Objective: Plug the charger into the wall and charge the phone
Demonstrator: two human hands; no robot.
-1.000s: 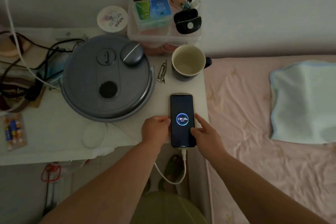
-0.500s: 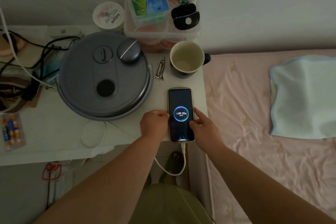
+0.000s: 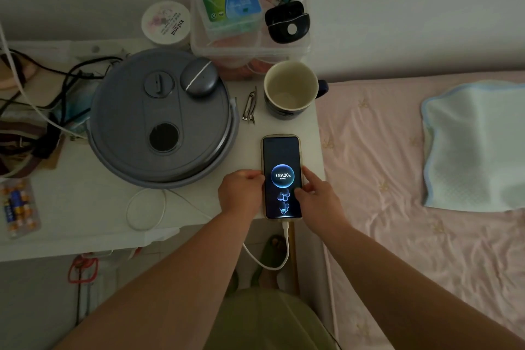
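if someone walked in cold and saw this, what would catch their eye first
The lit phone is the brightest thing in the dim room: it lies near the front right corner of the white table, shows a charging ring reading 89.20%, and has a white cable in its near end. The left hand and right hand flank it, touching its edges. Next comes the big grey round lid to the left, and the empty mug behind the phone.

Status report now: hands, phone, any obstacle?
Left hand and right hand steady phone flat on table. Cable plugged, screen shows 89.20%. Nothing obstructing.
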